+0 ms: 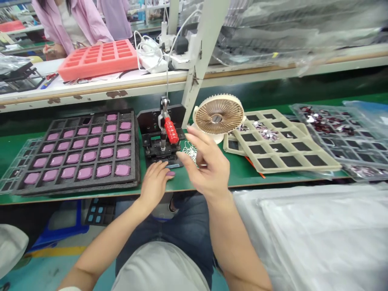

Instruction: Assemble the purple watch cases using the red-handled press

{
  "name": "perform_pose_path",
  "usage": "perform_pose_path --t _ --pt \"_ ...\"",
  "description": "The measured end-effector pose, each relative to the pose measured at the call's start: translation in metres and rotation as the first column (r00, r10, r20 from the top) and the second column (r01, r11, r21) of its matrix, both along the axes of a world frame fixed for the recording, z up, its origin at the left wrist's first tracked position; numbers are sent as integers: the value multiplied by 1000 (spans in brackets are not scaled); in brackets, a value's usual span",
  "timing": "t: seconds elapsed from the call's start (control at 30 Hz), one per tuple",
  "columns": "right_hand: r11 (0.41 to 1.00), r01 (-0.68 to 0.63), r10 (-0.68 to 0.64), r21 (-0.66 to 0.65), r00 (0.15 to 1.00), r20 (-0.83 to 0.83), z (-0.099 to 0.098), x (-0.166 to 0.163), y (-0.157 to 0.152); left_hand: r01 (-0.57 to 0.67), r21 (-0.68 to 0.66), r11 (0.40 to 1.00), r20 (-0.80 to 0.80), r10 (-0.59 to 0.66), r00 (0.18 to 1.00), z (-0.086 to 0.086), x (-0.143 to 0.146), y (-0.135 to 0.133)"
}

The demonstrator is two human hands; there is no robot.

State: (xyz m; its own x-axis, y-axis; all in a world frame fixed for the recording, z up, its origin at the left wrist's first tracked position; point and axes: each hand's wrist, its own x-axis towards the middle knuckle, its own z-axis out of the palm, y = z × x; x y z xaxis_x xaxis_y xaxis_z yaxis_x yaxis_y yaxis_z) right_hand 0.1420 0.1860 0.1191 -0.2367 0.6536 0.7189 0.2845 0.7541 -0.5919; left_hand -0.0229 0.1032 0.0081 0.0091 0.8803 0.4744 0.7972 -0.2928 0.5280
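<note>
My left hand (153, 185) rests at the front edge of a black clamping fixture (162, 149), its fingers bent forward. The end of a small purple piece (170, 173) shows at the thumb of that hand; the rest is hidden. The fixture has a metal toggle clamp with a red ribbed handle (171, 130), which slants down toward the front. My right hand (209, 163) is raised to the right of the fixture, thumb and fingers apart, holding nothing. Behind it lies a tangle of thin white strings (190, 151).
A black foam tray (137, 161) with rows of purple pieces stands left. A small fan (218, 115) and beige compartment trays (325, 165) are right, with clear trays (357, 141) beyond. A shelf (121, 89) holds a pink foam tray (98, 58); a person works behind it.
</note>
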Motion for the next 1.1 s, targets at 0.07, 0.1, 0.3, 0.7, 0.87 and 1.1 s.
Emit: perform_pose_path --t 0.07,0.1,0.3,0.7,0.87,1.1 --pt "980 -137 120 143 986 116 19 -10 17 1 -32 999 -22 -1 1000 -6 4 7" --pt "967 -187 158 172 973 170 25 -15 24 8 -45 999 -28 -9 1000 -8 4 8" --pt "936 -242 189 255 958 216 24 -20 38 94 -105 990 -13 -96 995 -15 -6 3" --pt "952 -88 20 294 974 226 32 -13 32 225 -140 964 64 -218 974 -7 -10 15" --pt "961 7 -17 276 999 33 76 -25 51 220 -112 969 103 -209 973 -8 -4 12" --pt "923 350 -335 156 935 -118 36 -16 35 53 33 998 228 -59 972 -2 -11 -4"
